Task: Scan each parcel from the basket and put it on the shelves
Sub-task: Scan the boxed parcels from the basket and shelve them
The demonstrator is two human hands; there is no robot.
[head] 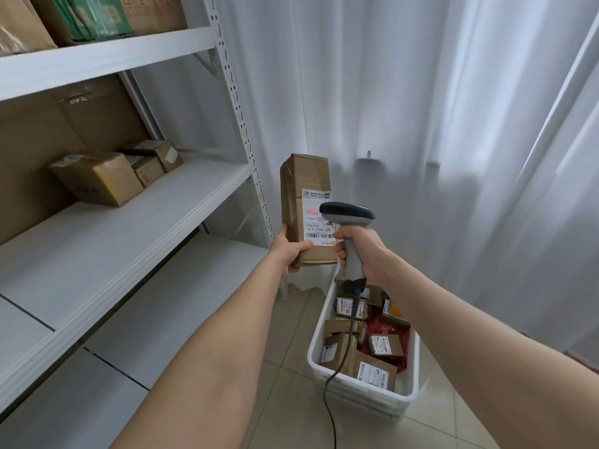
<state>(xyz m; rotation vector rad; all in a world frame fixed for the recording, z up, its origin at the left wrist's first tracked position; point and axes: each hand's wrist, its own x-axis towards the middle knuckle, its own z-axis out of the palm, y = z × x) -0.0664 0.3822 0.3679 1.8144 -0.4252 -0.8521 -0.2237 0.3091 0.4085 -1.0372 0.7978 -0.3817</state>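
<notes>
Left hand [289, 251] grips lower end of tall brown cardboard parcel [304, 202], upright. Right hand [359, 251] clenches grey handheld scanner [348, 222] just beside label. Parcel likely stiff, light; hold low corner. White plastic basket [411, 367] below hands.

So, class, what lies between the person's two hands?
In the head view, the labelled lower end of the parcel lies between the left hand and the right hand, which grips the scanner.

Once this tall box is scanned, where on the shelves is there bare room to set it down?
The middle shelf is bare from the small cartons forward to its front edge and right to the upright post. The shelf below shows bare board too. Crowded: the top shelf, packed with big boxes, and the basket.
</notes>
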